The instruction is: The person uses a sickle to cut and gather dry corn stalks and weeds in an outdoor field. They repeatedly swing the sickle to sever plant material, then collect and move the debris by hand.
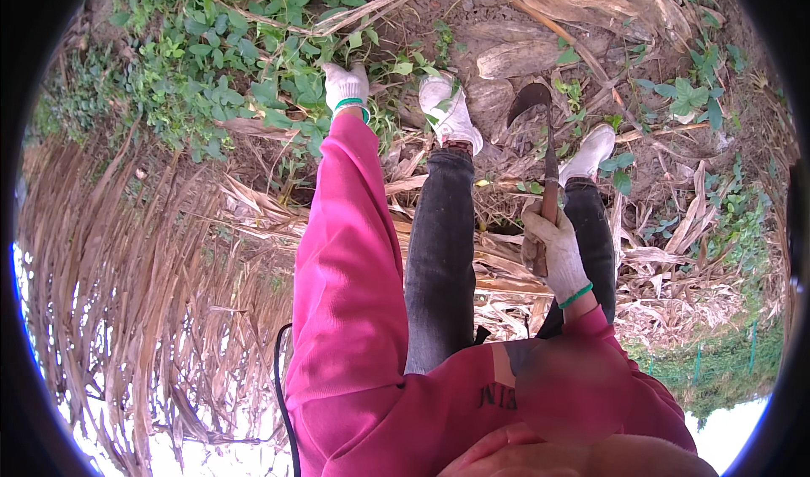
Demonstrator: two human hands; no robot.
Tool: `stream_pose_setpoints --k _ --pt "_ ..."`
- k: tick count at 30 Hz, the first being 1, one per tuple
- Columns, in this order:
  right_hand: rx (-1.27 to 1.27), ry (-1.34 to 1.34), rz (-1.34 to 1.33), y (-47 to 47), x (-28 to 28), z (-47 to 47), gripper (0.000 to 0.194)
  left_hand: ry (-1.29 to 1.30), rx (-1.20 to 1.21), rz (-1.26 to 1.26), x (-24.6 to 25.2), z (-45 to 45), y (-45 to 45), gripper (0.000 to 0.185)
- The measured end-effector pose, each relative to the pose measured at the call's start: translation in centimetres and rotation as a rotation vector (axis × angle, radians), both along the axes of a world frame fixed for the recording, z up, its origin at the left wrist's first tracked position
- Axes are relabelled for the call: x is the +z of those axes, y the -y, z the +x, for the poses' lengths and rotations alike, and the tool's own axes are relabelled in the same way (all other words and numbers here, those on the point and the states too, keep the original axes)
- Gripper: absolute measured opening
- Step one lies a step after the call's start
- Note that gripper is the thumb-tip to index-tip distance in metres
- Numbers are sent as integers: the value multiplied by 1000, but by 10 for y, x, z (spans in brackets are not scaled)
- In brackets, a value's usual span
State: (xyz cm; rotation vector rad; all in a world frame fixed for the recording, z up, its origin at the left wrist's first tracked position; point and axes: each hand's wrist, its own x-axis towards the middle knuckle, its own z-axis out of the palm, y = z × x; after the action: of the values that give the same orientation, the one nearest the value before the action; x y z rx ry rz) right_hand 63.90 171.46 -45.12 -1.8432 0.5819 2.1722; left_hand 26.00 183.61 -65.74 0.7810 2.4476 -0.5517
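Note:
My right hand [557, 249], in a soiled white knit glove with a green cuff edge, is closed around the wooden handle [550, 202] of a sickle. Its dark curved blade [530, 102] points away from me, above the ground between my shoes. My left hand [347, 88], gloved the same way, reaches out to leafy green vines [297, 66] left of my feet. Leaves touch or overlap its fingertips, so its grip on a stem cannot be made out.
My white shoes [448, 111] stand on soil amid weeds and dry corn husks [519, 58]. A long dry stalk [591, 59] crosses the ground beyond them. Tall dried stalks [126, 255] fill the left side. A green fence [698, 363] shows at lower right.

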Motion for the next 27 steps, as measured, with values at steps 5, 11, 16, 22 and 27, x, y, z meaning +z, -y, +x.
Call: stream_pose_setpoints --k 5,11,16,22,27 --pt "-4 -10 -14 -4 1 -2 19 282 109 236 10 -58 9 69" --pt "-8 13 -13 -4 0 -4 17 149 -595 -267 27 -58 -26 56" --pt "-16 -16 -18 -3 -1 -2 23 -103 -726 -155 14 -43 -17 35" --pt "-9 -2 -29 -11 3 -5 20 -168 -656 -239 22 -49 -13 27" --pt "8 -15 7 -10 2 -4 19 -164 -388 -455 88 -99 43 25"
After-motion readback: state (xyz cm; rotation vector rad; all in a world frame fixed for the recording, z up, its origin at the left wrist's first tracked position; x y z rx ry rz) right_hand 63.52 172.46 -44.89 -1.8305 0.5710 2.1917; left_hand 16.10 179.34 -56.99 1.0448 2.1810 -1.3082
